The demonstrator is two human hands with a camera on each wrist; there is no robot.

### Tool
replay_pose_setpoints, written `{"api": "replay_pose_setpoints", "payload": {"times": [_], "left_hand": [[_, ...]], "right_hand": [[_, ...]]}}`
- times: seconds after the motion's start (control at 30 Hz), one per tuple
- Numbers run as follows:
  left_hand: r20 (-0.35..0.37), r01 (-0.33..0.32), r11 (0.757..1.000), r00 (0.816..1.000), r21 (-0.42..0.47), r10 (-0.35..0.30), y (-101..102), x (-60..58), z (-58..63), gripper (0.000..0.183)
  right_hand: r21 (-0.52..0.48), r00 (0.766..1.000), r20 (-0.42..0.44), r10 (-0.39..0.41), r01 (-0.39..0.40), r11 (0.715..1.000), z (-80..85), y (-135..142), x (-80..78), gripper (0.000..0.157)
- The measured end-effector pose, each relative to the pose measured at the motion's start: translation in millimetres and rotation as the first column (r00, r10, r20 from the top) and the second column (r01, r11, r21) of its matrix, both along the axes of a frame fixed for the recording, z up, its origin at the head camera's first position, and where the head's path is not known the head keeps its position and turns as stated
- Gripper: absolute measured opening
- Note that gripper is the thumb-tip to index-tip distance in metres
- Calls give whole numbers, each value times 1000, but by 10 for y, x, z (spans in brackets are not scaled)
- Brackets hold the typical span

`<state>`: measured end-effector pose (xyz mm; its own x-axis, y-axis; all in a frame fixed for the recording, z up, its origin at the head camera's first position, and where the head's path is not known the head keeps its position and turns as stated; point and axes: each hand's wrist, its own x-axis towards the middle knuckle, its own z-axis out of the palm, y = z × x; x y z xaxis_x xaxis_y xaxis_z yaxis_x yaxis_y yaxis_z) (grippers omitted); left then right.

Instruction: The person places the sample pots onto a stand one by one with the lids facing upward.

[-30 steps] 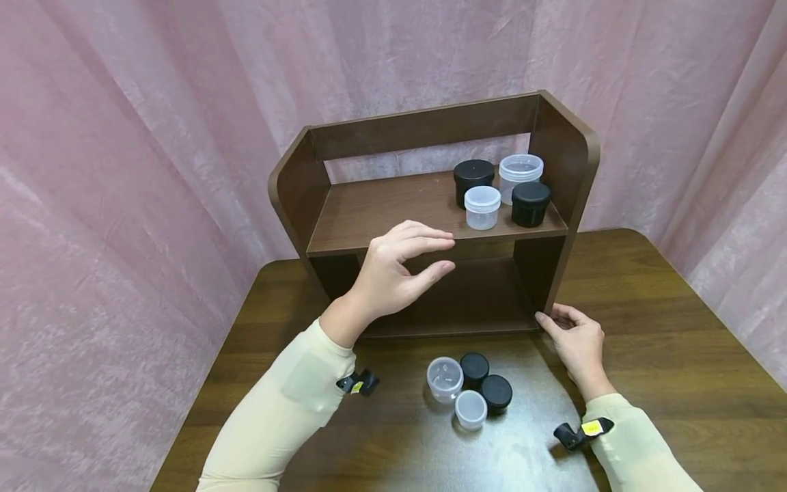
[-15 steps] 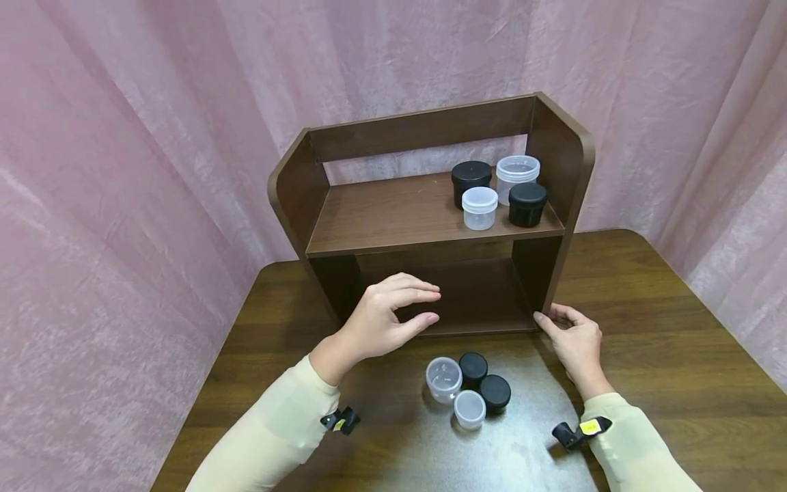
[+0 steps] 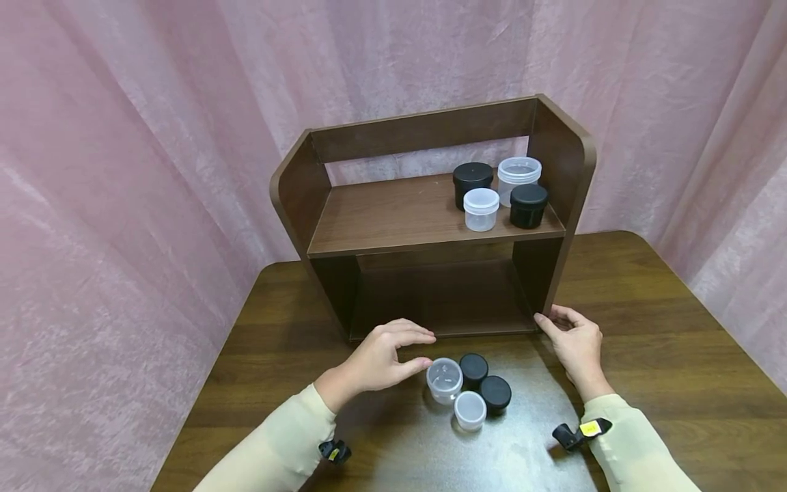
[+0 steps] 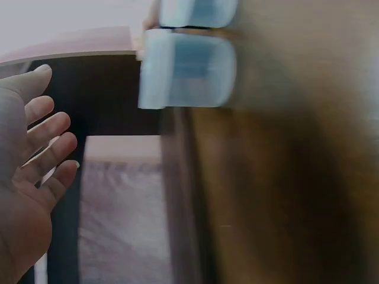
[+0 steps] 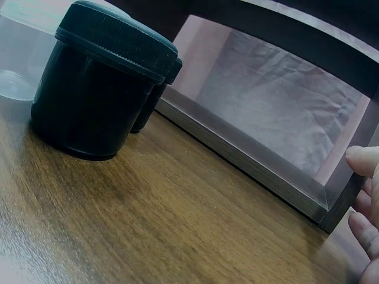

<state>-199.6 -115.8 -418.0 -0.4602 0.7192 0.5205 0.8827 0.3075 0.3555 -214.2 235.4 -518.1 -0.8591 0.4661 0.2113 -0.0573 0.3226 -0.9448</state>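
Bigger clear jar [image 3: 444, 383] in front of shelf [image 3: 381, 208], left hand [image 3: 382, 360] there too, grip spread; right hand [image 3: 576, 344] pinching shelf's lower-right edge.

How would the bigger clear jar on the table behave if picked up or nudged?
The clear jar is probably light: its see-through walls look plastic and it appears empty. Standing upright, it would likely slide rather than roll. Pushed right, it might knock the black jar beside it.

On the wooden table [image 3: 664, 355] stand a brown shelf [image 3: 381, 212] and, nearer, four jars [image 3: 470, 410]; the shelf's upper right holds four other jars [image 3: 481, 208].
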Motion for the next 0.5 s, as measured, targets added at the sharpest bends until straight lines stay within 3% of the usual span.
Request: {"api": "replay_pose_setpoints", "payload": {"times": [0.13, 0.3, 0.5], "left_hand": [[74, -23, 996, 997, -84, 29, -10, 48, -159, 34], [122, -28, 993, 992, -119, 42, 0, 68, -286, 37], [106, -18, 982, 994, -187, 38, 16, 73, -386, 50]], "right_hand": [[0, 1000, -9, -1, 1, 1000, -17, 9, -10, 34], [-8, 1000, -7, -7, 7, 1000, -22, 7, -14, 34], [-13, 1000, -5, -8, 8, 1000, -19, 6, -13, 34]]}}
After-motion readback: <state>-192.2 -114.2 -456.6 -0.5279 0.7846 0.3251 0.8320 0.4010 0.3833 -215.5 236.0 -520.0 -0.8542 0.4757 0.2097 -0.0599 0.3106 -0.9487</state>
